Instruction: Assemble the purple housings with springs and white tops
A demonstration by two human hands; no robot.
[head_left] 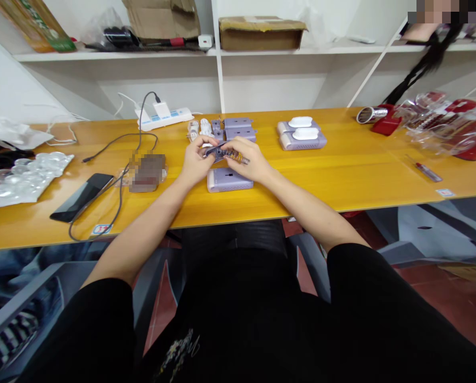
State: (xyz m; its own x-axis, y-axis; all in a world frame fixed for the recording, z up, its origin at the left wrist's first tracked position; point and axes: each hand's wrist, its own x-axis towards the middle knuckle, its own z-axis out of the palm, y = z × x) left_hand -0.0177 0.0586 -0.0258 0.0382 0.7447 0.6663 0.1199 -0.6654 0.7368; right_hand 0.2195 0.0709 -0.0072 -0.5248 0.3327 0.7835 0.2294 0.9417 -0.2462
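My left hand (198, 160) is closed around a small purple-grey plastic part (219, 152) above the middle of the table. My right hand (249, 159) meets it from the other side, its fingers closed on a slim, shiny, ribbed piece (238, 156) whose kind I cannot make out. Its inner end touches or lies close to the plastic part. Just below both hands, a pale purple box-shaped housing (230, 181) with a small dark slot on top lies on the table. Behind my fingers are more purple housings (238, 133) and small white parts (205, 128).
On the yellow table (321, 186), two purple units with white oval tops (302, 139) sit at back right. A phone (82, 197), a dark cable (120, 207) and a power strip (168, 119) lie left. A screwdriver (427, 171) and red graters (472, 130) are right.
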